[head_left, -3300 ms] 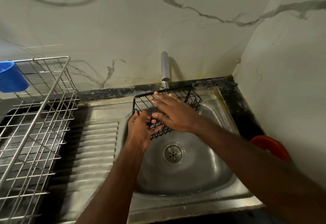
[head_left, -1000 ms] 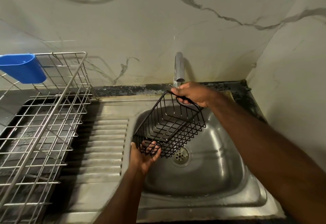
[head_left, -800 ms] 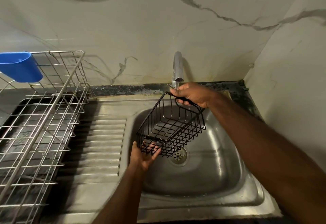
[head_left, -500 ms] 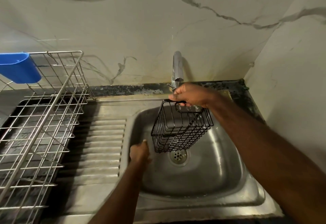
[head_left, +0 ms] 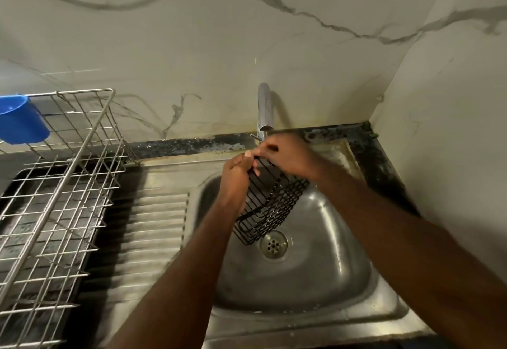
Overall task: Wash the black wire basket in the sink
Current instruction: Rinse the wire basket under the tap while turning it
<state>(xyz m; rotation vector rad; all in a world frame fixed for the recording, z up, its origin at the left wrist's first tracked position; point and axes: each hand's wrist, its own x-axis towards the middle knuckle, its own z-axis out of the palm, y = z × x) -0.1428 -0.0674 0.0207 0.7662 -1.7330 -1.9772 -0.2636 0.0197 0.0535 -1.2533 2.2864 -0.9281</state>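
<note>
While both hands meet just below the faucet [head_left: 264, 107], the black wire basket [head_left: 270, 203] hangs tilted over the back left part of the sink [head_left: 315, 280], its low corner just above the drain [head_left: 273, 245] and clear of the basin floor. The right hand [head_left: 288, 156] has its fingers curled round the basket's top rim. The left hand [head_left: 236, 178] lies against the basket's left side with fingers curled onto the wires near that rim, touching the right hand's fingertips. Front and right parts of the basin lie open. Hard behind the hands stand the spout and the marble wall [head_left: 219, 46]; a second wall closes the right side. Left of the basin runs the ribbed drainboard [head_left: 156, 225], then a metal dish rack [head_left: 55, 184] with a blue cup [head_left: 20, 119] hooked on its far rim.
</note>
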